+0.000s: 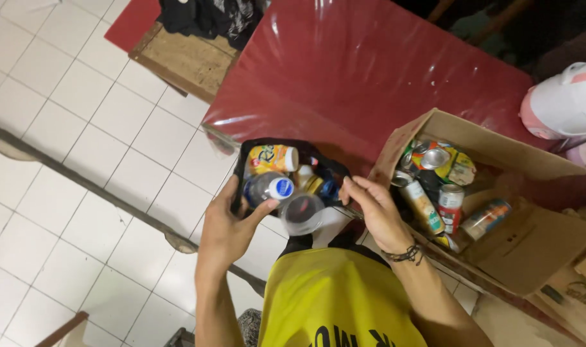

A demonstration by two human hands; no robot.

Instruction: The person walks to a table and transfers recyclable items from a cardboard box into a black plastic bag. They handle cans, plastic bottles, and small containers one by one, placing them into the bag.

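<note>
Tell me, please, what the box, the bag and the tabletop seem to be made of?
Box: brown corrugated cardboard, matte, with folded flaps. Bag: thin black plastic film, by its limp, slightly shiny rim; it could be another soft material. Tabletop: red and glossy, with wrinkled glare streaks, so probably a vinyl or plastic sheet over a board.

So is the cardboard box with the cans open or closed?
Open. The cardboard box has its flaps folded out, so the cans lying jumbled inside show from above.
</note>
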